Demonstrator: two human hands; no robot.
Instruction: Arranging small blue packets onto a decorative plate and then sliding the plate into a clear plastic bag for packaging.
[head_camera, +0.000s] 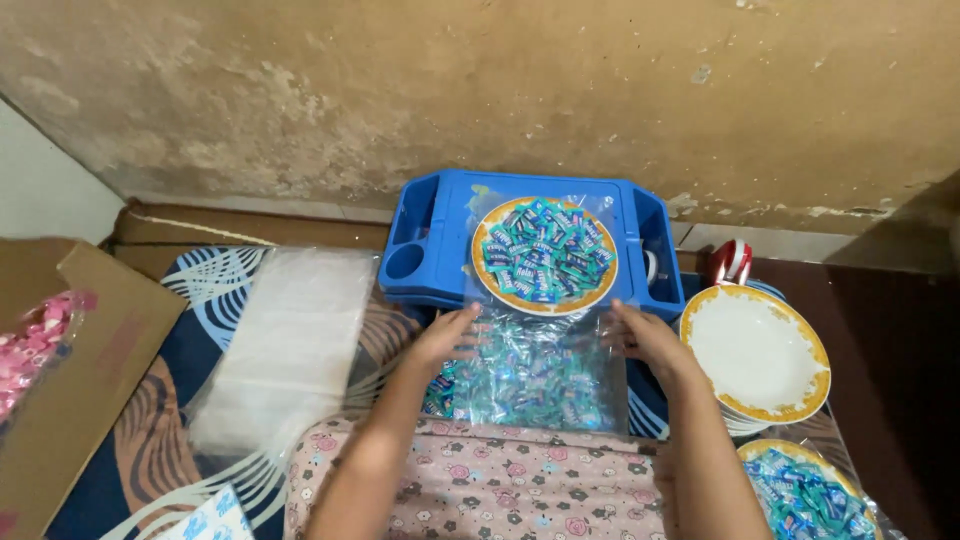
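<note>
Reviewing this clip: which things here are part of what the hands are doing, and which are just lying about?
In use:
- left hand and right hand, each gripping a top corner of the clear plastic bag of blue-wrapped candies
- yellow-rimmed plate heaped with candies
- blue plastic tray table

Lying about:
- stack of empty clear bags
- empty white yellow-rimmed plates
- cardboard box with pink candies

One head-worn camera looks steeply down and forward from close above. The wall (480, 80) fills the upper frame, the blue tray (425, 250) sits centre, and both forearms enter from the bottom edge.
</note>
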